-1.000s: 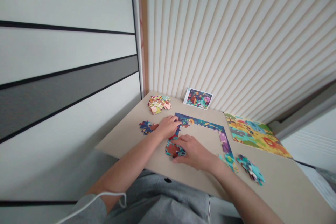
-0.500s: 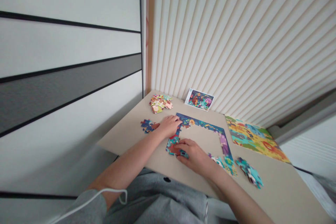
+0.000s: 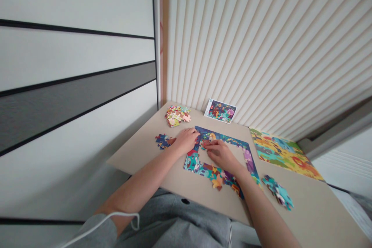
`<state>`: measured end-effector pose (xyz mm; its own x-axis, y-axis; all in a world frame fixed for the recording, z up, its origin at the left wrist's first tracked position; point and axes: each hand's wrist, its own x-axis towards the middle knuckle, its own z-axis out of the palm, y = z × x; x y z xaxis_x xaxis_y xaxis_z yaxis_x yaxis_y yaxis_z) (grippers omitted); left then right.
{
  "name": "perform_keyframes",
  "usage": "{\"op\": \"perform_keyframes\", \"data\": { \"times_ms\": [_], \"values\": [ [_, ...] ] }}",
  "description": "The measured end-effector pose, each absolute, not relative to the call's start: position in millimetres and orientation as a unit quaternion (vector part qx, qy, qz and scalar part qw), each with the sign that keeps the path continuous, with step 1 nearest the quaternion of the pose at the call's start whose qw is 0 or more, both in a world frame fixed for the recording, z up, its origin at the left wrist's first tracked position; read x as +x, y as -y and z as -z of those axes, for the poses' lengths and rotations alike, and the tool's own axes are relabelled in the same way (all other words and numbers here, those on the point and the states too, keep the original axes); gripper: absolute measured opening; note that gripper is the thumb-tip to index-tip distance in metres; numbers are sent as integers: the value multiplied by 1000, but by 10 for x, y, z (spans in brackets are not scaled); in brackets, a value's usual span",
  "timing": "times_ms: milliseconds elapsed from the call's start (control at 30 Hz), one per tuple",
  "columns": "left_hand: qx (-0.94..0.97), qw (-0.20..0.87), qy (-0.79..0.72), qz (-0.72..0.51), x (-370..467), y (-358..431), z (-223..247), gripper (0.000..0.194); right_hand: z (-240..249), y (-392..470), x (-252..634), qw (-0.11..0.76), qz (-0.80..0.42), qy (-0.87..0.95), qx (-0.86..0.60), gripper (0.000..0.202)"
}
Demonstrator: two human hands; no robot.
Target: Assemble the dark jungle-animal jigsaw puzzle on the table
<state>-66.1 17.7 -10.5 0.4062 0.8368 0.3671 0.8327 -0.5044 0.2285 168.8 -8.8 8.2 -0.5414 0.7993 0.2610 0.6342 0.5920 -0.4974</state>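
A jigsaw puzzle (image 3: 222,135) lies on the table as a partly joined border around bare tabletop. My left hand (image 3: 187,139) rests on its left edge, the fingers laid over the dark blue border and holding nothing that I can see. Inside the upper left corner, my right hand (image 3: 223,157) pinches a reddish-brown puzzle piece (image 3: 204,144) close to the joined pieces. Along the near side are several pieces (image 3: 216,180), some sticking out below the border. My right forearm hides part of the lower right corner.
Loose pieces form a blue pile (image 3: 162,140) on the left, a pale pile (image 3: 177,116) at the back left and a teal pile (image 3: 278,192) at the right. A picture card (image 3: 221,111) leans at the back. Beside the border lies a yellow animal puzzle (image 3: 286,151).
My right hand has moved up and away from the lower left part of the border to the upper left inside corner, uncovering near-side pieces. The left hand has stayed nearly still.
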Motion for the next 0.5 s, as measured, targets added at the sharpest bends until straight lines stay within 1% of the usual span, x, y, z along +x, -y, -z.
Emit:
{"op": "perform_keyframes", "data": {
  "times_ms": [133,300,500],
  "values": [
    [842,0,-492,-222,-642,-173,110,31,-103,112,1659,245,-174,871,-390,31],
    [849,-5,-480,-223,-651,-167,115,29,-95,107,1692,271,-188,858,-394,33],
    [843,2,-480,-244,-656,-168,127,25,21,58,1666,249,-152,881,-373,31]
  ]
}}
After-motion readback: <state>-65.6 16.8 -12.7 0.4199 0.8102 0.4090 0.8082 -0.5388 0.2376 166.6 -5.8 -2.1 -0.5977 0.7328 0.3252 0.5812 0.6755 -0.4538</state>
